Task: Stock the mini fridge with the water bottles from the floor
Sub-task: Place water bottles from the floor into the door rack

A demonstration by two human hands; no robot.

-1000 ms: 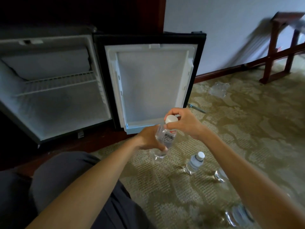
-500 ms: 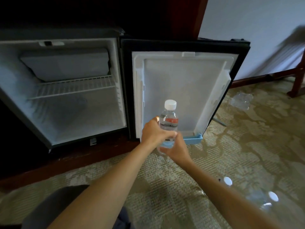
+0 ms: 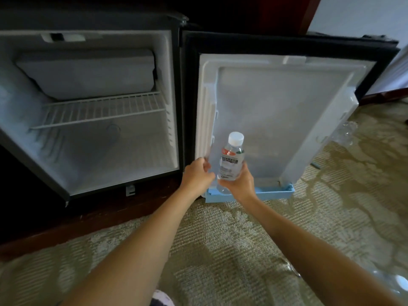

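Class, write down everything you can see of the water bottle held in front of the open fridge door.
The water bottle is small, clear plastic, with a white cap on and a white label bearing a red patch and fine print. It stands nearly upright, top tilted slightly right. The right hand grips its lower half; the left hand is close beside it, contact unclear. Its base is just over the blue door shelf; whether it rests there is hidden.

Clear water bottle (image 3: 230, 164), white cap, red-white label: upright, held w/ base at blue door shelf (image 3: 276, 193) of mini fridge (image 3: 99, 140). Fridge door (image 3: 287, 107) wide open. 2nd bottle (image 3: 399, 281) on carpet (image 3: 231, 250), btm right.
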